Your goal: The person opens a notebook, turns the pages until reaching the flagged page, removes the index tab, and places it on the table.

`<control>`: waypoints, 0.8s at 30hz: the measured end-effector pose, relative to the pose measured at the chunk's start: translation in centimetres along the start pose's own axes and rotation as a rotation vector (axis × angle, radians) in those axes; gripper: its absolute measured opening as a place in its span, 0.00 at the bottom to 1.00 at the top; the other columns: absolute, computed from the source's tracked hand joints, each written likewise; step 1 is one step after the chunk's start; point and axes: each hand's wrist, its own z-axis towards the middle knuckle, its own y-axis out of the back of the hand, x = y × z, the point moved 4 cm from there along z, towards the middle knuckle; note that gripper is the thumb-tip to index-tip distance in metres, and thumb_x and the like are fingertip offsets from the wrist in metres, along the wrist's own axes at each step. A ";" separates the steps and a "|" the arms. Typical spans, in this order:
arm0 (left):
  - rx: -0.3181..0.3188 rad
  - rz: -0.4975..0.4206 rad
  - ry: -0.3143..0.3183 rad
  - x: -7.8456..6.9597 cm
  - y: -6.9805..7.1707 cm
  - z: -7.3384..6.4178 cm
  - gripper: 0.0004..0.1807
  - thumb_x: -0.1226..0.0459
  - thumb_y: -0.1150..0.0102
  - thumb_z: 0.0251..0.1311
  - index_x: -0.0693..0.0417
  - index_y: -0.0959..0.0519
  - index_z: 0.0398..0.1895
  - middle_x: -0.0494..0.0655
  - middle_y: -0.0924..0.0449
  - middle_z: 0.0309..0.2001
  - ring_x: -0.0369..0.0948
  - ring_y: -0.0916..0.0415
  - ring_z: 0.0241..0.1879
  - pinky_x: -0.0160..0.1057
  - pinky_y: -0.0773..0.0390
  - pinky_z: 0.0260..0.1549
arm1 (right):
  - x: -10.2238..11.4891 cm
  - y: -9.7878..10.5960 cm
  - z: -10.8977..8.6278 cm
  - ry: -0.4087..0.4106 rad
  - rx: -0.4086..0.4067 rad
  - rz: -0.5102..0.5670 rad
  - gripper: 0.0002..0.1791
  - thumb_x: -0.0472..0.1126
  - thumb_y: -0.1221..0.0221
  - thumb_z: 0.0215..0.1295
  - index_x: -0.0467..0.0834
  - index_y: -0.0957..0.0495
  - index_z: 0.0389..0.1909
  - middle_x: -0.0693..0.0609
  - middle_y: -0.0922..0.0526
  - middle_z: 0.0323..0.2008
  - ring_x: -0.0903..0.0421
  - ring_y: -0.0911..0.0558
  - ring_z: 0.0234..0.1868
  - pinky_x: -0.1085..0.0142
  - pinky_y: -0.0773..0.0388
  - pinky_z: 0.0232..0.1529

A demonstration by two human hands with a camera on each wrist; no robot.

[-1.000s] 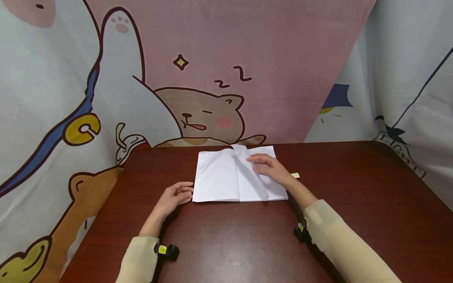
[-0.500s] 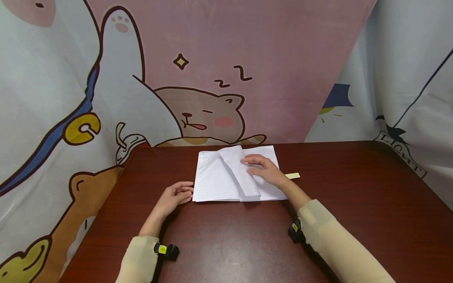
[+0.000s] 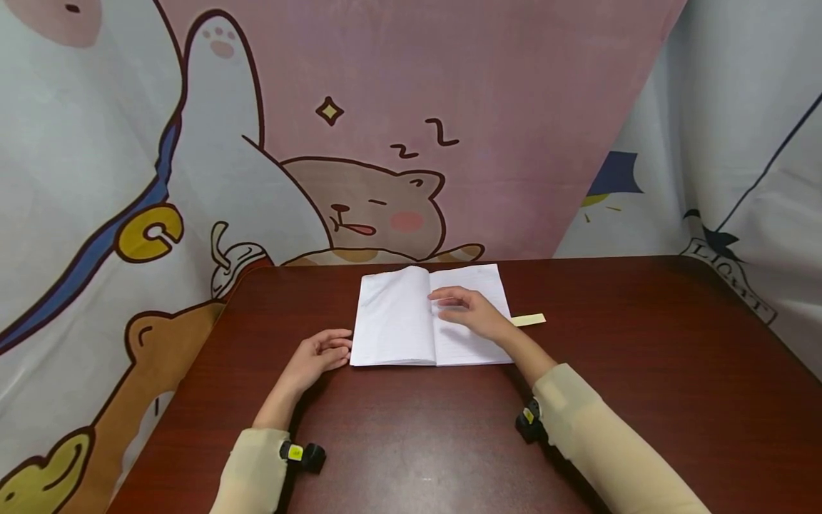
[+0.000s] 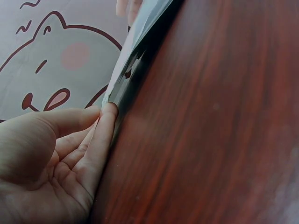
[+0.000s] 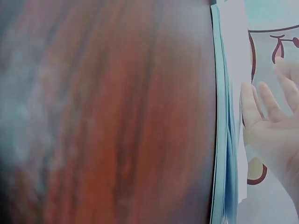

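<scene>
An open notebook (image 3: 398, 321) with white lined pages lies on the table, its spine near the middle. My left hand (image 3: 316, 359) is at the notebook's left edge. In the left wrist view the thumb and a finger (image 4: 106, 130) meet at that edge and pinch it. Over the right page hovers my right hand (image 3: 474, 314), fingers apart and slightly bent, with nothing held. In the right wrist view this hand (image 5: 275, 126) shows beside the stacked page edges (image 5: 229, 116), its fingers spread. Whether its fingertips touch the page is unclear.
A pale yellow strip (image 3: 529, 320) sticks out past the notebook's right edge. The dark red-brown table (image 3: 424, 442) reaches back to a cloth (image 3: 514, 128) with cartoon animals. Each wrist wears a small black camera (image 3: 312, 458).
A page has turned from right to left and now lies on the left side. My right hand has moved slightly left, showing more of the yellow strip. My left hand stays put.
</scene>
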 end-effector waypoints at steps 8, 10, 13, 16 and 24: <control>0.003 0.001 -0.006 -0.2 0.0 -0.1 0.23 0.72 0.46 0.69 0.70 0.32 0.66 0.71 0.25 0.58 0.31 0.21 0.43 0.27 0.18 0.45 | 0.2 -1.0 0.0 -0.061 0.074 0.014 0.21 0.32 0.42 0.69 0.31 0.26 0.61 0.34 0.24 0.63 0.37 0.25 0.64 0.75 0.25 0.56; 0.000 0.002 0.000 -0.1 0.0 -0.1 0.23 0.72 0.46 0.69 0.70 0.32 0.66 0.71 0.25 0.58 0.31 0.21 0.43 0.27 0.18 0.45 | 0.1 -1.1 0.0 -0.063 0.087 0.016 0.21 0.32 0.42 0.69 0.30 0.26 0.61 0.33 0.23 0.62 0.37 0.25 0.63 0.78 0.25 0.54; -0.003 0.008 0.002 -0.2 0.0 -0.1 0.23 0.71 0.46 0.70 0.70 0.32 0.66 0.71 0.25 0.58 0.32 0.21 0.44 0.27 0.18 0.45 | 0.0 -1.3 0.1 -0.067 0.097 0.016 0.21 0.32 0.42 0.69 0.30 0.26 0.61 0.33 0.23 0.62 0.37 0.25 0.63 0.79 0.26 0.54; -0.003 0.008 0.003 -0.2 0.0 -0.1 0.23 0.71 0.46 0.70 0.70 0.32 0.66 0.71 0.25 0.58 0.32 0.21 0.44 0.27 0.18 0.45 | 0.1 -1.4 0.2 -0.072 0.106 0.015 0.21 0.32 0.42 0.70 0.30 0.27 0.62 0.33 0.23 0.62 0.38 0.25 0.64 0.78 0.25 0.54; -0.006 0.006 0.002 -0.2 0.0 -0.1 0.23 0.71 0.46 0.70 0.70 0.31 0.66 0.71 0.25 0.59 0.32 0.21 0.44 0.27 0.18 0.46 | -0.1 -1.6 0.2 -0.112 0.123 0.029 0.21 0.33 0.43 0.71 0.31 0.27 0.62 0.34 0.24 0.63 0.39 0.25 0.64 0.76 0.24 0.54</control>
